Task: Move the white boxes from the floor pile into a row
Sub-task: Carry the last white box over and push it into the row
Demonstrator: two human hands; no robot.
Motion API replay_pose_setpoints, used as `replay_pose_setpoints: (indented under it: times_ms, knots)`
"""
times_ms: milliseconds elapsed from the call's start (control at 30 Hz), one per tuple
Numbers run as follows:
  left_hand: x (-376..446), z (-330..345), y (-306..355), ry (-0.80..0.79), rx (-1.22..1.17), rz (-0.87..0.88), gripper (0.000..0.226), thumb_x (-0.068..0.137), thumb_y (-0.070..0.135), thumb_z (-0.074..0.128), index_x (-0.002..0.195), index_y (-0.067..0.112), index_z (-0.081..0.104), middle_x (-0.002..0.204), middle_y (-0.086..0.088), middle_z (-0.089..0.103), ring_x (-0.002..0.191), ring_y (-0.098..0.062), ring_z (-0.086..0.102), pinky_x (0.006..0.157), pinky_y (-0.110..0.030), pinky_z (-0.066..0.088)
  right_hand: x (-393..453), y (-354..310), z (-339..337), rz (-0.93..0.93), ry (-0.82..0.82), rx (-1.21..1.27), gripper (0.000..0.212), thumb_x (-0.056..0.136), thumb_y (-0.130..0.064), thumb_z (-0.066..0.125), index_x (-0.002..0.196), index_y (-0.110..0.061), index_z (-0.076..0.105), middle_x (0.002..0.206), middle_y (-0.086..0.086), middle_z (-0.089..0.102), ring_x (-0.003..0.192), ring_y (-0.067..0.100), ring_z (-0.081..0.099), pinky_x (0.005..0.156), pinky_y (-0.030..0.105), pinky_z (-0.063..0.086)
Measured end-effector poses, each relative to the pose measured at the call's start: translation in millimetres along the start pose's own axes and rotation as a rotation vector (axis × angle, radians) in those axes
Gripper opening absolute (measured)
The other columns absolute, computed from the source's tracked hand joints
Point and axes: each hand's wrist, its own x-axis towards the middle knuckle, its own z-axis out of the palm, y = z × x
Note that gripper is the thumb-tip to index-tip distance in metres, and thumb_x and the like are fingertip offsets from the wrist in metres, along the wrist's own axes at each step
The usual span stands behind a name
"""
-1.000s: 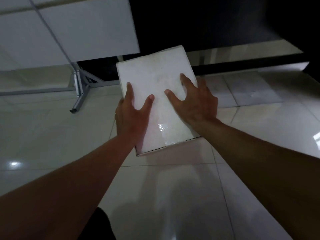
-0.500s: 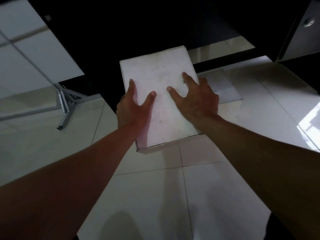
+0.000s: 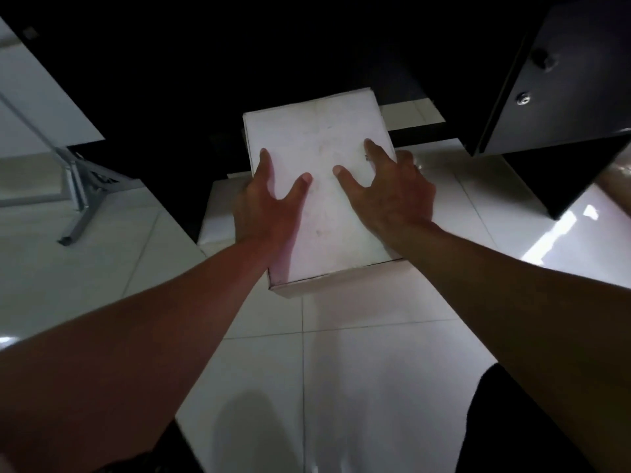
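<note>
I hold one white box (image 3: 317,141) in front of me, above the tiled floor, its broad top face toward the camera. My left hand (image 3: 264,206) grips its left side, thumb and forefinger spread on top. My right hand (image 3: 392,192) grips its right side the same way. A second white box (image 3: 218,213) lies on the floor beneath and to the left, mostly hidden by the held box and my left hand.
A dark cabinet (image 3: 560,97) with metal knobs stands at the right. A white panel on a grey metal stand (image 3: 80,196) is at the left. A black wall runs across the back. Glossy white floor tiles (image 3: 341,387) spread below.
The held box has travelled to the right with me: the panel and stand slid left in view, the dark cabinet came in at the right, and a second box appeared beneath.
</note>
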Motion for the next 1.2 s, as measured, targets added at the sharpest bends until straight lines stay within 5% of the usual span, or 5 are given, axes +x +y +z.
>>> replay_pose_setpoints:
  times_ms: [467,1200]
  knots:
    - [0,100,50,-0.213,-0.133,0.044,0.085,0.081,0.07,0.055,0.152,0.041,0.019,0.154,0.002,0.036,0.142,-0.023,0.033,0.111,-0.039,0.031,22,95,-26,0.177,0.045,-0.151,0.071,0.083,-0.079,0.037,0.143,-0.04,0.038,0.144,0.008,0.043,0.122,0.029,0.052,0.096,0.043,0.044]
    - [-111,272,145,-0.155,0.056,-0.103,0.083,0.083,0.071,0.051,0.153,0.04,0.018,0.154,0.0,0.038,0.141,-0.027,0.033,0.112,-0.043,0.03,44,321,-47,0.118,-0.158,-0.042,0.069,0.084,-0.08,0.036,0.141,-0.04,0.039,0.135,0.008,0.053,0.118,0.031,0.055,0.097,0.046,0.041]
